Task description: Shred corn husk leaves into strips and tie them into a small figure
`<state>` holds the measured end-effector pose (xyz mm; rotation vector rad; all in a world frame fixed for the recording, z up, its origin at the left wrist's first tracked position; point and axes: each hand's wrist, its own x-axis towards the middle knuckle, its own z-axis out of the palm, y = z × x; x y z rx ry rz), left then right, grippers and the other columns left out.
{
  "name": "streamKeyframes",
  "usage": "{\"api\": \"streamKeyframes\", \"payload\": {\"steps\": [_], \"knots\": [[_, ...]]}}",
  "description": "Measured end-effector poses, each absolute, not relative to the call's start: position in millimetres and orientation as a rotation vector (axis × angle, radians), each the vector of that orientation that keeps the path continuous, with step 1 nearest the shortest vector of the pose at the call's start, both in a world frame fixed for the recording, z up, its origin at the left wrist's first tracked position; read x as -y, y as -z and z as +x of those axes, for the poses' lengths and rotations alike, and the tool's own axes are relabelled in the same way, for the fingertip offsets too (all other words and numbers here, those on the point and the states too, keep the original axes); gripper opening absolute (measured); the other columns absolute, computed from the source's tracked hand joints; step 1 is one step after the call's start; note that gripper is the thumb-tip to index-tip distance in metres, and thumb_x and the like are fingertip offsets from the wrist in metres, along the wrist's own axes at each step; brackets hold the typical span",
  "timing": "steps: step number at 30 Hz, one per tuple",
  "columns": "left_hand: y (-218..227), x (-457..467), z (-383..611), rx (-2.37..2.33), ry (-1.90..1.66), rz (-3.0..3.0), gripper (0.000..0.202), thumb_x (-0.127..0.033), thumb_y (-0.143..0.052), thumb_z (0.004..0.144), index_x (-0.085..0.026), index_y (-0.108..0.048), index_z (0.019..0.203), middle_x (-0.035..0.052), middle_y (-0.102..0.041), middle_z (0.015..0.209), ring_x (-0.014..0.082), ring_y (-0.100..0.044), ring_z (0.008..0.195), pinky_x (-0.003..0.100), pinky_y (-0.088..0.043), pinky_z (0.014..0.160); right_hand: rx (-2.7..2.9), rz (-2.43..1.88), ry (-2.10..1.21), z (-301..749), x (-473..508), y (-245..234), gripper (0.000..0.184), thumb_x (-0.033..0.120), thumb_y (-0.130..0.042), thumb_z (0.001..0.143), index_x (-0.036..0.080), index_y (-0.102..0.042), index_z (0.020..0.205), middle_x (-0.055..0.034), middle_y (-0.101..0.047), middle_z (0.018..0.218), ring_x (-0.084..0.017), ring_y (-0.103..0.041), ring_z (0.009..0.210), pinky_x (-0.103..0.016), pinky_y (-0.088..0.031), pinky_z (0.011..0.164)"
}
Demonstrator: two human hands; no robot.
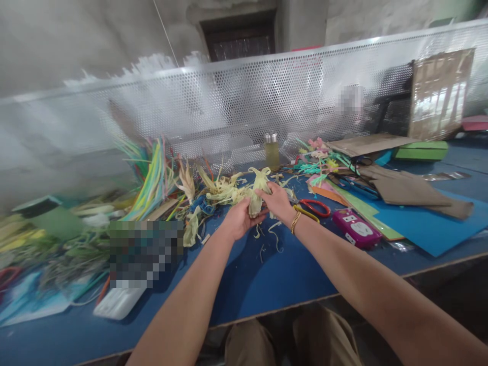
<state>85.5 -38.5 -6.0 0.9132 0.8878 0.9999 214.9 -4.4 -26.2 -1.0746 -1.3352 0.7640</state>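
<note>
A pale yellow-green corn husk (260, 189) is held upright between my two hands, its upper ends spreading and curling outward. My left hand (241, 219) is closed around its lower part from the left. From the right, my right hand (277, 201) grips its side, with the thumb across the front; a gold bracelet circles that wrist. More husk pieces (224, 189) lie in a heap just behind and left of my hands. Thin husk shreds (275, 238) are scattered on the blue table (259, 284) below them. Scissors with red and yellow handles (317, 207) lie beside my right wrist.
Left stand coloured strips (152, 175), a green cylinder (53, 218) and a white object (122, 300) partly blurred out. Right are a magenta power socket box (356, 229), blue sheets (430, 229) and cardboard (409, 185). Behind, a bottle (272, 152) stands before a perforated metal panel (236, 101).
</note>
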Motion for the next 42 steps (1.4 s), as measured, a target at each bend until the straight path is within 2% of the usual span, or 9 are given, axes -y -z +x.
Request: {"api": "streamKeyframes", "payload": {"steps": [6,14,17,24,28,31,34,37,42], "knots": [[13.0,36.3,84.4,-0.922,-1.032,1.021,0.018,-0.019,-0.068,0.077,-0.016,-0.059,0.093,0.0085,-0.068,0.092,0.0167,-0.068,0.079,0.033,-0.056,0.075,1.351,-1.069,-0.783,217.9,9.3,19.2,0.022,0.037,-0.068,0.068,0.020,-0.055,0.072,0.0010,-0.057,0.068,-0.014,-0.052,0.067,-0.024,-0.043,0.057],[13.6,35.7,81.6,-0.948,-1.051,1.108,0.022,-0.019,-0.069,0.073,-0.016,-0.063,0.094,0.0087,-0.070,0.089,0.0201,-0.069,0.079,0.032,-0.055,0.071,1.281,-0.915,-1.102,220.8,10.0,13.1,0.028,0.033,-0.073,0.059,0.019,-0.058,0.077,0.0029,-0.057,0.067,-0.011,-0.050,0.058,-0.023,-0.042,0.054],[10.5,36.8,80.2,-0.944,-1.019,1.134,0.022,-0.020,-0.069,0.074,-0.016,-0.064,0.096,0.0094,-0.071,0.090,0.0215,-0.069,0.080,0.032,-0.055,0.069,1.218,-0.869,-1.107,222.7,10.2,9.9,0.028,0.034,-0.074,0.058,0.018,-0.058,0.075,0.0040,-0.055,0.064,-0.009,-0.046,0.055,-0.022,-0.039,0.052],[5.5,41.2,75.7,-0.919,-0.835,1.221,0.018,-0.020,-0.070,0.075,-0.015,-0.066,0.091,0.0127,-0.072,0.092,0.0224,-0.069,0.081,0.031,-0.054,0.070,0.917,-0.883,-1.068,240.7,-0.1,-0.2,0.030,0.034,-0.074,0.058,0.020,-0.052,0.072,0.0092,-0.041,0.051,-0.005,-0.031,0.044,-0.020,-0.027,0.040],[4.8,44.3,75.7,-0.918,-0.779,1.236,0.016,-0.021,-0.071,0.075,-0.015,-0.066,0.090,0.0130,-0.072,0.095,0.0221,-0.069,0.082,0.030,-0.055,0.069,0.765,-0.889,-1.035,258.7,-9.9,-2.6,0.027,0.029,-0.074,0.062,0.020,-0.051,0.070,0.0076,-0.045,0.053,-0.005,-0.031,0.042,-0.020,-0.027,0.037],[3.7,43.3,75.9,-0.967,-0.838,1.189,0.012,-0.014,-0.066,0.076,-0.014,-0.066,0.089,0.0130,-0.072,0.093,0.0202,-0.069,0.078,0.029,-0.055,0.067,0.606,-0.900,-1.090,270.3,-14.3,-5.2,0.022,0.030,-0.069,0.072,0.020,-0.049,0.072,0.0060,-0.047,0.055,-0.006,-0.032,0.041,-0.019,-0.027,0.036],[2.2,37.7,74.4,-1.001,-1.050,1.013,0.014,-0.007,-0.059,0.079,-0.014,-0.063,0.091,0.0112,-0.071,0.092,0.0155,-0.068,0.072,0.026,-0.055,0.064,0.486,-0.849,-1.307,276.4,-13.9,-9.3,0.016,0.029,-0.055,0.081,0.020,-0.047,0.071,0.0043,-0.044,0.053,-0.007,-0.034,0.042,-0.020,-0.030,0.037],[2.1,31.4,72.5,-1.015,-1.223,0.831,0.016,-0.004,-0.051,0.082,-0.015,-0.059,0.091,0.0081,-0.069,0.090,0.0108,-0.065,0.067,0.024,-0.054,0.062,0.486,-0.736,-1.540,273.0,-9.3,-11.6,0.006,0.018,-0.044,0.077,0.018,-0.049,0.073,0.0006,-0.048,0.057,-0.010,-0.042,0.045,-0.022,-0.038,0.042],[6.5,31.9,76.6,-1.036,-1.229,0.894,0.015,-0.007,-0.053,0.081,-0.017,-0.055,0.091,0.0037,-0.065,0.082,0.0085,-0.061,0.060,0.022,-0.052,0.058,0.618,-0.596,-1.732,249.4,3.4,-11.2,0.025,0.007,-0.043,0.066,0.017,-0.056,0.086,-0.0017,-0.054,0.064,-0.014,-0.052,0.055,-0.028,-0.048,0.055]]}}
